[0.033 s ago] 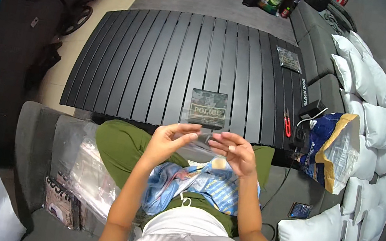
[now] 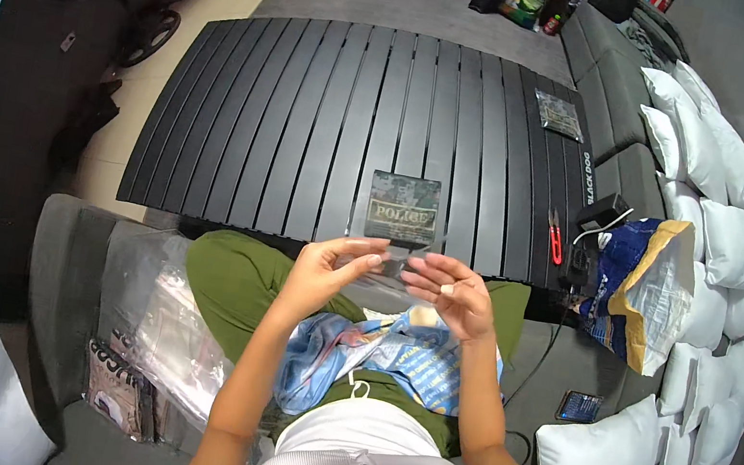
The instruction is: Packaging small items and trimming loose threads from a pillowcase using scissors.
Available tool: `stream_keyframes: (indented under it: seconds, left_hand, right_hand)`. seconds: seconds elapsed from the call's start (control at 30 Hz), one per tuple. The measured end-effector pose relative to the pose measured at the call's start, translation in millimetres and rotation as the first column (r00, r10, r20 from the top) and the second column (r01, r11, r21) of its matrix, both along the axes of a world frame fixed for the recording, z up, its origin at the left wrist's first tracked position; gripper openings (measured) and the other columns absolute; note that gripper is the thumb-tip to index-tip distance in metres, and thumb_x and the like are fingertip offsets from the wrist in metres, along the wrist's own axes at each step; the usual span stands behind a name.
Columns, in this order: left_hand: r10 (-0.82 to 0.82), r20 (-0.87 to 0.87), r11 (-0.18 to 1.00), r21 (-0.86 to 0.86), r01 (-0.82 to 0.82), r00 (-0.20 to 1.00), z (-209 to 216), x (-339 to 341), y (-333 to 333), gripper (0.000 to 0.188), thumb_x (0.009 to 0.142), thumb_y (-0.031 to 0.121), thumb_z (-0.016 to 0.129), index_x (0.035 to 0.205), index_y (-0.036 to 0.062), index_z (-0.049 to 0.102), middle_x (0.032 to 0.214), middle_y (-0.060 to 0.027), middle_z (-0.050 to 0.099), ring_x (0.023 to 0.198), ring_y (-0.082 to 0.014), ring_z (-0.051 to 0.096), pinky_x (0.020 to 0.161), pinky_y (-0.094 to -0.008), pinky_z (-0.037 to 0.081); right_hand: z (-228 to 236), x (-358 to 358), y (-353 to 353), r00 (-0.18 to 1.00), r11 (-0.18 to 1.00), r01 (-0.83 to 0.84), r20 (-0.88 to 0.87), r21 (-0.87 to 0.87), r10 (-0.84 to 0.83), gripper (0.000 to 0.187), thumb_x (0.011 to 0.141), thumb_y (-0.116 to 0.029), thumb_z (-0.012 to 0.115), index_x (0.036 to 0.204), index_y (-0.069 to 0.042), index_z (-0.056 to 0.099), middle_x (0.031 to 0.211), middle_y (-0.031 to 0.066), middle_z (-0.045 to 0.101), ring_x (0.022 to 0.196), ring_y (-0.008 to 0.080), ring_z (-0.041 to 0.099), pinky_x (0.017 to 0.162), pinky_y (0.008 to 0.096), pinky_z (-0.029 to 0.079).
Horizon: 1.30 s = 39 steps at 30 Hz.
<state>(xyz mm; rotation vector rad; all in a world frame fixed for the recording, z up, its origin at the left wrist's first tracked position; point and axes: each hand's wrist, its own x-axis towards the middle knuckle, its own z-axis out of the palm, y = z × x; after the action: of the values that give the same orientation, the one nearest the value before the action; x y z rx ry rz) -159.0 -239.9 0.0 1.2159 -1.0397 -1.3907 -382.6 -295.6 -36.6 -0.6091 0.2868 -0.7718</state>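
My left hand and my right hand are raised over my lap by the table's near edge. Each has its thumb and fingers brought together on a clear plastic bag stretched between them. The bag's outline is faint. Just beyond my fingertips, at the near edge of the slatted table, is a dark camouflage-patterned square item with lettering on it. Clear film shows around its edges; I cannot tell whether it lies inside the bag or beneath it. A blue printed cloth rests across my lap.
On the black slatted table lie red-handled thread snips and a packaged camouflage item. A blue and yellow bag, a phone and white pillows are at right. Clear plastic packaging sits on the sofa at left.
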Motion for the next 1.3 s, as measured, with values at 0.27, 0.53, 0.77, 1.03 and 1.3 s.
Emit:
stream_keyframes:
  seconds: [0.27, 0.53, 0.77, 1.03, 1.3]
  left_hand:
    - [-0.063, -0.161, 0.996, 0.05, 0.072, 0.985, 18.8, 19.8, 5.4, 0.042, 0.086, 0.01, 0.057, 0.124, -0.0024, 0.046, 0.101, -0.0161, 0.063, 0.083, -0.0185, 0.063, 0.076, -0.0291, 0.052]
    - [-0.037, -0.08, 0.993, 0.109, 0.045, 0.996, 29.5, 40.2, 12.4, 0.043, 0.085, 0.016, 0.059, 0.125, 0.0038, 0.047, 0.097, -0.0129, 0.065, 0.081, -0.0144, 0.063, 0.068, -0.0238, 0.051]
    - [-0.103, -0.001, 0.978, 0.183, 0.101, 0.995, 33.8, 34.3, 10.5, 0.043, 0.084, 0.021, 0.06, 0.123, 0.0051, 0.051, 0.102, -0.0101, 0.064, 0.085, -0.0127, 0.062, 0.067, -0.0227, 0.049]
    - [-0.077, -0.014, 0.966, 0.247, 0.078, 0.997, 22.2, 41.6, 8.8, 0.042, 0.084, 0.021, 0.061, 0.123, 0.0072, 0.051, 0.11, -0.0079, 0.06, 0.086, -0.0122, 0.062, 0.065, -0.0228, 0.048]
    - [0.617, 0.69, 0.77, -0.629, -0.109, 0.378, 4.5, 6.5, 12.9, 0.026, 0.074, 0.007, 0.061, 0.1, 0.0065, 0.059, 0.105, -0.0095, 0.058, 0.102, -0.0296, 0.051, 0.089, -0.0384, 0.04]
  right_hand:
    - [-10.3, 20.6, 5.4, 0.939, 0.953, -0.279, 0.244, 0.121, 0.244, 0.067, 0.076, -0.013, 0.052, 0.131, 0.013, 0.025, 0.13, 0.0325, 0.035, 0.125, 0.0458, 0.029, 0.105, 0.0512, 0.021]
    - [-3.5, 36.1, 7.2, 0.897, 0.919, -0.371, 0.309, 0.135, 0.317, 0.087, 0.072, -0.021, 0.06, 0.14, 0.0, 0.011, 0.142, 0.0248, 0.019, 0.133, 0.0404, 0.014, 0.107, 0.0535, 0.009]
    - [-15.4, 38.9, 7.5, 0.836, 0.89, -0.45, 0.384, 0.07, 0.392, 0.077, 0.077, -0.021, 0.057, 0.136, 0.008, 0.018, 0.142, 0.0238, 0.022, 0.134, 0.035, 0.016, 0.109, 0.0458, 0.011]
    - [-6.2, 41.0, 7.9, 0.859, 0.879, -0.467, 0.282, 0.089, 0.428, 0.091, 0.074, -0.028, 0.062, 0.143, -0.025, 0.003, 0.145, 0.0228, 0.007, 0.129, 0.0509, 0.014, 0.099, 0.0634, 0.018]
    - [-8.4, 45.1, -1.9, 0.912, 0.929, -0.369, -0.199, -0.023, 0.358, 0.089, 0.08, -0.032, 0.061, 0.143, -0.023, -0.001, 0.141, 0.0206, 0.026, 0.127, 0.0344, 0.033, 0.101, 0.0446, 0.03]
